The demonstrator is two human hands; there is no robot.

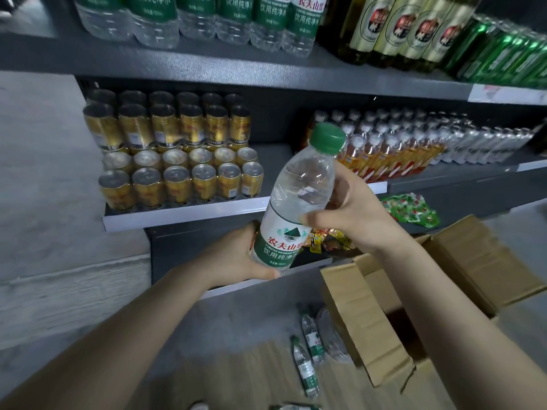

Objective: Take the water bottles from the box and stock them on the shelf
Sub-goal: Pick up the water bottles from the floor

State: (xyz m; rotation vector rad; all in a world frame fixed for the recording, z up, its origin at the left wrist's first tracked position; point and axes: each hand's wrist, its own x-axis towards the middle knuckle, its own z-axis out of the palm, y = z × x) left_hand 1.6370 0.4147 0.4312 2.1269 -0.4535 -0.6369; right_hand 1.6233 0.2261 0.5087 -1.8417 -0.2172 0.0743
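Green-capped water bottle (299,199) tilted, left hand (236,257) under base, right hand (352,214) gripping middle

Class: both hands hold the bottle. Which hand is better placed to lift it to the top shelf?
Right hand: it grips the bottle higher, nearer the top-shelf water row; left hand cups the base.

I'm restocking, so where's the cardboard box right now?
The box sits open on the floor at lower right, below the right hand, with loose bottles lying to its left.
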